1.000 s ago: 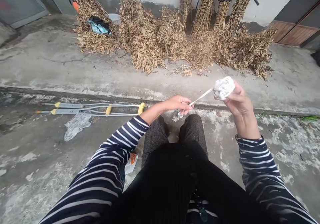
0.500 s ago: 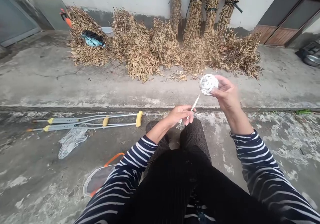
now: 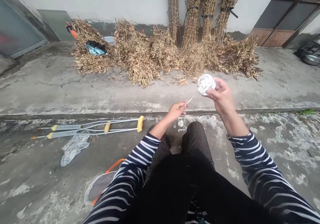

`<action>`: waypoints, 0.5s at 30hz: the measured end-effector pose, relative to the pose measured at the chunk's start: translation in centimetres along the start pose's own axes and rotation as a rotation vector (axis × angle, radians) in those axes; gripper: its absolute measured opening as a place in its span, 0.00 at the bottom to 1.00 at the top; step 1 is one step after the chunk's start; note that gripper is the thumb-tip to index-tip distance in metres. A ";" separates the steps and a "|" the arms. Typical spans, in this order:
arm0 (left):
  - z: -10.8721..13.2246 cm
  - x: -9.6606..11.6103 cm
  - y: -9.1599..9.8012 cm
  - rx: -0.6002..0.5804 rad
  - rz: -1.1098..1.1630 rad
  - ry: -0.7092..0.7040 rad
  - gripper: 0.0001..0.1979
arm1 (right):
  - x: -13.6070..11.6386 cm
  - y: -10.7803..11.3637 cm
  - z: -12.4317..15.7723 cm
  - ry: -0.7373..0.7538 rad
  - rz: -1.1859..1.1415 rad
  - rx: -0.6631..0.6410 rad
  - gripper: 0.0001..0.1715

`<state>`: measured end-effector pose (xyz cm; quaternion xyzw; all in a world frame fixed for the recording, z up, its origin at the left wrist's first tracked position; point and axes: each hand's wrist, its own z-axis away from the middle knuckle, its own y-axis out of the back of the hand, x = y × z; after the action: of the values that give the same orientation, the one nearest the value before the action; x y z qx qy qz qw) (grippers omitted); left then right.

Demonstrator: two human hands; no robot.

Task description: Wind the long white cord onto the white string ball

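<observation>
My right hand (image 3: 221,95) is closed round a white ball of wound strip (image 3: 206,83), held up above my knees. A thin white strip end (image 3: 189,100) runs from the ball toward my left hand (image 3: 177,110), which pinches it between thumb and fingers. The two hands are close together, the left lower and to the left of the ball. Both arms wear dark sleeves with white stripes. My legs in dark trousers (image 3: 195,140) stretch out below the hands.
A pair of crutches (image 3: 95,129) lies on the concrete at left, with a clear plastic bag (image 3: 73,148) beside them. An orange-rimmed bag (image 3: 100,184) sits by my left elbow. Dried plant bundles (image 3: 160,50) are heaped against the far wall. A low concrete step (image 3: 75,110) crosses ahead.
My right hand with the ball has drawn left and nearer to the left hand. The strip between them is shorter. The left hand has lifted slightly off the knees.
</observation>
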<state>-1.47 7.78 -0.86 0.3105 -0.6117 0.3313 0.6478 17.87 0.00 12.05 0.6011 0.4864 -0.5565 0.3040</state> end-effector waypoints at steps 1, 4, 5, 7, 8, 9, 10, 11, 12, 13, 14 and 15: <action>-0.7 0.3 0.1 0.011 -0.027 0.014 0.10 | -0.1 0.0 0.0 0.004 0.015 -0.011 0.35; -2.4 1.4 -0.3 0.044 -0.065 0.078 0.08 | -0.4 0.0 0.1 -0.001 0.039 -0.048 0.35; -2.8 1.8 -0.6 0.041 -0.047 0.086 0.07 | -0.6 0.0 0.0 -0.005 0.031 -0.049 0.35; -3.1 2.4 -1.4 -0.017 0.039 0.088 0.05 | -1.1 0.1 -0.2 -0.018 0.012 -0.040 0.34; -2.9 2.6 -1.8 -0.061 0.093 0.090 0.05 | -1.5 0.2 -0.4 -0.026 0.006 -0.032 0.33; -2.6 2.9 -2.1 -0.106 0.140 0.094 0.04 | -1.9 0.3 -0.7 -0.036 0.002 -0.025 0.31; -2.2 3.1 -2.4 -0.146 0.176 0.098 0.04 | -2.2 0.4 -1.0 -0.047 0.002 -0.020 0.30; -1.7 3.3 -2.7 -0.178 0.201 0.100 0.03 | -2.5 0.6 -1.3 -0.059 0.004 -0.016 0.29; -1.1 3.5 -2.9 -0.205 0.219 0.097 0.04 | -2.7 0.8 -1.7 -0.070 0.006 -0.013 0.28; -0.5 3.7 -3.1 -0.232 0.233 0.092 0.05 | -2.8 0.9 -2.1 -0.076 0.009 -0.004 0.28; 0.1 4.0 -3.2 -0.263 0.246 0.084 0.08 | -2.8 1.1 -2.4 -0.077 0.015 0.009 0.28; 0.6 4.3 -3.4 -0.292 0.257 0.078 0.11 | -2.7 1.2 -2.7 -0.071 0.024 0.028 0.28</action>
<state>1.05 5.54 3.47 0.1195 -0.6624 0.3309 0.6614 20.19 1.41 14.95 0.5909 0.4602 -0.5805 0.3194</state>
